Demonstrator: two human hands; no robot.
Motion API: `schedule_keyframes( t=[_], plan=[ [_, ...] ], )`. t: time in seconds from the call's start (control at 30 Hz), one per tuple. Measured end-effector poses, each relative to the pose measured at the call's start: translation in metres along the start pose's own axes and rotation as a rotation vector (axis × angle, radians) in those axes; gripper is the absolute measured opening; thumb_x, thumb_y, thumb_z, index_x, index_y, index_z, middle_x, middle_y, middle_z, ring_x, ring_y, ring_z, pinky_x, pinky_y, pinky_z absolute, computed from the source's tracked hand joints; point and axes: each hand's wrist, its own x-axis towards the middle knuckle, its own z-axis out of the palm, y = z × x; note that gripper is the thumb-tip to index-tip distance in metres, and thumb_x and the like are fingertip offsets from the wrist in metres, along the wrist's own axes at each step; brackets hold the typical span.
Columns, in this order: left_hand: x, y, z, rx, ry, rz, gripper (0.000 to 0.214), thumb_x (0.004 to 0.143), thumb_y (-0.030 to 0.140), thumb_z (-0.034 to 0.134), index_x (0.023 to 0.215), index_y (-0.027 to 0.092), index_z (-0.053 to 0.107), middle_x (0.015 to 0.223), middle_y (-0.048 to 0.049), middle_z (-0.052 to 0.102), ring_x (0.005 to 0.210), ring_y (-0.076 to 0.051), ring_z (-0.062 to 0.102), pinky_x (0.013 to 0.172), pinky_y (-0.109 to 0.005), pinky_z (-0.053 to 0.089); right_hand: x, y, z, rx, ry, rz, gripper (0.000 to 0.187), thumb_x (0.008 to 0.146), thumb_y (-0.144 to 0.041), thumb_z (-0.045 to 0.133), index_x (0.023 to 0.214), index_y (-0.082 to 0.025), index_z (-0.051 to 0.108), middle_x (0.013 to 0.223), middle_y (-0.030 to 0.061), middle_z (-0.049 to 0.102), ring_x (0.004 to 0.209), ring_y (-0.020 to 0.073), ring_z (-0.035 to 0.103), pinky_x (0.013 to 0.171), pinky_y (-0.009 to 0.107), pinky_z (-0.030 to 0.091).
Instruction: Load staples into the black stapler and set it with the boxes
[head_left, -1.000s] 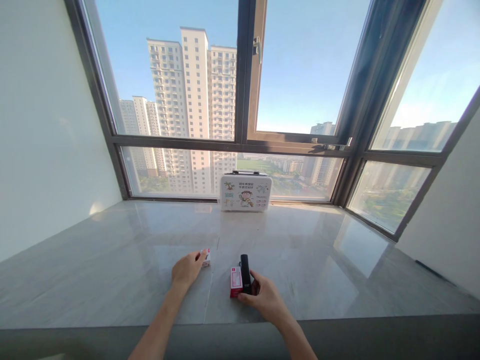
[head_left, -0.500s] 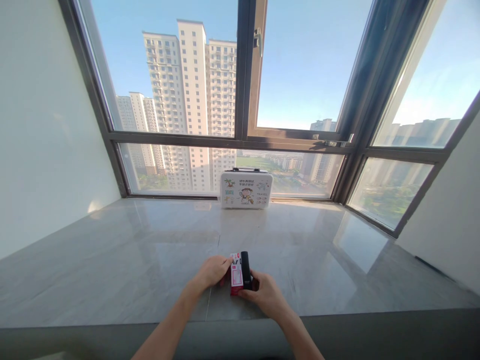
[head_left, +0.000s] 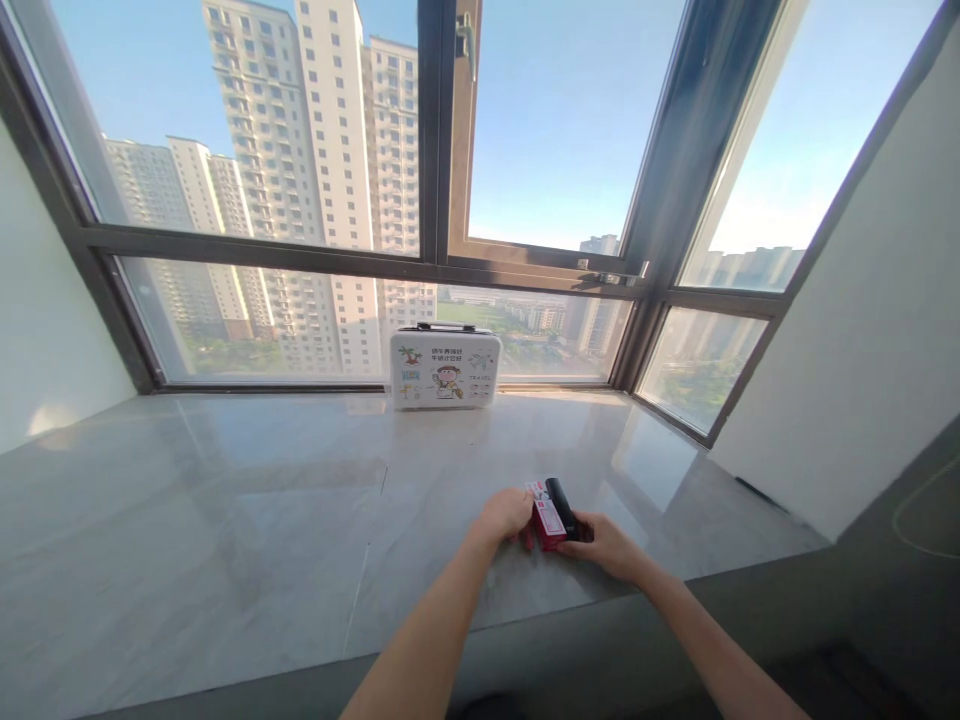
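Observation:
Both of my hands meet over a small bundle near the front of the grey stone sill. My right hand grips a black stick-shaped object together with a red and white box. My left hand presses against the left side of that box with its fingers curled; a small white box it carried earlier seems tucked there, mostly hidden. All of it rests on or just above the sill.
A white case with cartoon pictures and a handle stands upright at the back against the window. The dark window frame runs behind it. A white wall closes the right side, and a dark floor edge lies below.
My left hand came across from the left with the small white box and joined my right hand at the red box. The view has swung left, so the hands now sit right of centre.

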Motion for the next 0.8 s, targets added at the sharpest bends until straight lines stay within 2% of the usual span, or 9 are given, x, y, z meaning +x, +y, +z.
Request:
schedule_keyframes(
  t=[0.1,0.17,0.27,0.3,0.37,0.43,0.53,0.67,0.8],
  plan=[
    [0.020,0.012,0.012,-0.070,0.009,-0.023,0.075,0.094,0.071,0.023,0.061,0.017,0.064,0.050,-0.0103,0.060,0.049,-0.020,0.055,0.066,-0.036,0.050,0.004,0.024,-0.019,0.020,-0.076,0.035,0.058,0.069,-0.058,0.080,0.108,-0.016,0.073,0.083,0.0031,0.066,0.077,0.0223,0.057,0.068,0.029,0.045],
    [0.020,0.006,0.007,-0.127,0.040,-0.060,0.076,0.093,0.073,0.020,0.064,0.017,0.063,0.049,-0.0086,0.059,0.045,-0.019,0.053,0.060,-0.034,0.049,0.004,0.042,-0.029,0.017,-0.066,0.056,0.071,0.067,-0.058,0.081,0.121,-0.015,0.066,0.081,0.0016,0.064,0.074,0.0197,0.056,0.066,0.028,0.043],
    [-0.002,-0.023,-0.020,-0.217,0.151,-0.121,0.077,0.093,0.074,0.012,0.076,0.017,0.060,0.054,-0.0063,0.061,0.038,-0.015,0.048,0.048,-0.030,0.044,-0.011,0.066,-0.045,-0.010,0.027,0.110,0.083,0.070,-0.060,0.079,0.134,-0.014,0.054,0.079,0.0002,0.061,0.065,0.0161,0.053,0.059,0.026,0.040],
    [-0.014,-0.036,-0.032,-0.245,0.203,-0.134,0.076,0.094,0.073,0.009,0.081,0.017,0.059,0.058,-0.0057,0.062,0.038,-0.014,0.048,0.046,-0.028,0.043,-0.019,0.070,-0.049,-0.027,0.042,0.122,0.077,0.074,-0.062,0.075,0.130,-0.014,0.056,0.080,0.0011,0.061,0.064,0.0159,0.052,0.058,0.026,0.039],
    [-0.044,-0.061,-0.058,-0.299,0.300,-0.142,0.070,0.096,0.066,0.005,0.098,0.018,0.056,0.069,-0.0047,0.066,0.042,-0.013,0.054,0.046,-0.026,0.044,-0.037,0.071,-0.048,-0.136,0.040,0.116,0.053,0.079,-0.061,0.069,0.107,-0.016,0.065,0.078,0.0025,0.062,0.065,0.0168,0.053,0.058,0.027,0.037],
    [-0.074,-0.082,-0.081,-0.339,0.355,-0.126,0.059,0.099,0.060,0.010,0.109,0.019,0.052,0.084,-0.0057,0.070,0.055,-0.013,0.064,0.053,-0.025,0.050,-0.054,0.058,-0.031,-0.307,0.022,0.082,0.036,0.084,-0.056,0.066,0.082,-0.019,0.065,0.072,0.0019,0.061,0.065,0.0177,0.053,0.060,0.028,0.035],
    [-0.109,-0.100,-0.098,-0.340,0.443,-0.081,0.044,0.100,0.049,0.019,0.119,0.022,0.048,0.108,-0.0077,0.071,0.081,-0.014,0.071,0.069,-0.025,0.057,-0.062,0.019,0.021,-0.488,0.046,-0.011,0.031,0.092,-0.044,0.057,0.072,-0.021,0.059,0.067,0.0000,0.061,0.064,0.0177,0.054,0.061,0.029,0.030],
    [-0.138,-0.109,-0.092,-0.200,0.591,-0.039,0.036,0.097,0.033,0.027,0.123,0.021,0.049,0.120,-0.0090,0.067,0.108,-0.015,0.066,0.091,-0.028,0.053,-0.042,-0.032,0.100,-0.548,0.073,-0.132,0.025,0.095,-0.039,0.055,0.078,-0.022,0.062,0.072,0.0000,0.066,0.066,0.0173,0.057,0.060,0.028,0.026],
    [-0.166,-0.117,-0.077,0.041,0.675,-0.040,0.040,0.092,0.029,0.042,0.130,0.023,0.052,0.135,-0.0085,0.060,0.130,-0.020,0.052,0.113,-0.035,0.037,-0.012,-0.056,0.145,-0.646,0.226,-0.008,0.026,0.099,-0.037,0.049,0.084,-0.021,0.063,0.083,0.0049,0.069,0.080,0.0206,0.062,0.067,0.028,0.033]
  ],
)
